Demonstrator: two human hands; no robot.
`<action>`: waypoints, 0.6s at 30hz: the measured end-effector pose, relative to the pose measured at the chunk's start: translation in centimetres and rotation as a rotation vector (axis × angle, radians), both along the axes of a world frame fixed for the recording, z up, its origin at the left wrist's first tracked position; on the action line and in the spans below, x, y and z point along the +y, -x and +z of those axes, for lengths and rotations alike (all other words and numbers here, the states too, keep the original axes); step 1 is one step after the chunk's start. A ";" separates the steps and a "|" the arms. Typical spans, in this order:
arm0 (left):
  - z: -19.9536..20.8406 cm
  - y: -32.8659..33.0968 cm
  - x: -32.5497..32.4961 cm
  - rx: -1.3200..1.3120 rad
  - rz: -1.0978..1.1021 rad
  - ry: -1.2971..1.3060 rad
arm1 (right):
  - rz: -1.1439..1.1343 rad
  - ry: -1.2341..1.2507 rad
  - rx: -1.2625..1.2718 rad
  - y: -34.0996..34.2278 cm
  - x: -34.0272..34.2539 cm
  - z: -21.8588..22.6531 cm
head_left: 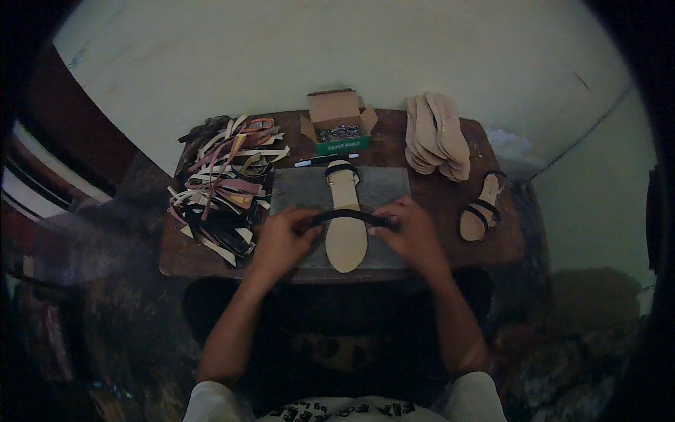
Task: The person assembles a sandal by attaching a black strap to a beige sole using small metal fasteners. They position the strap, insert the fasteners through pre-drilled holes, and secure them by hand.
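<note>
A tan sandal sole (346,247) lies on a grey board (299,184) in front of me, toe end toward me. Its heel end carries a dark ankle strap (342,168) fixed on both sides. Across the sole's middle arches a black strap (349,213), stretched between my two hands. My left hand (287,234) pinches the strap's left end. At its right end, my right hand (406,228) grips it with bent fingers. Whether the strap touches the sole I cannot tell.
A heap of mixed straps (228,179) covers the table's left side. Behind the board are a marker pen (327,160) and an open box of nails (342,144). Stacked soles (437,133) and a strapped sandal (481,209) lie on the right of the brown table (506,243), against a wall.
</note>
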State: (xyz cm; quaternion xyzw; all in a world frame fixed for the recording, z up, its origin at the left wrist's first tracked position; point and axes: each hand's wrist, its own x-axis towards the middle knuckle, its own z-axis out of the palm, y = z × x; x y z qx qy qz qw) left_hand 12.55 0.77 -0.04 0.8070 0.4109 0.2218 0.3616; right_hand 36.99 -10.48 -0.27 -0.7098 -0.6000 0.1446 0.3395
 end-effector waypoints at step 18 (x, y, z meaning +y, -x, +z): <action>-1.8 -1.8 -2.0 -0.001 0.029 -0.157 | 0.013 0.114 0.088 2.9 0.5 -1.1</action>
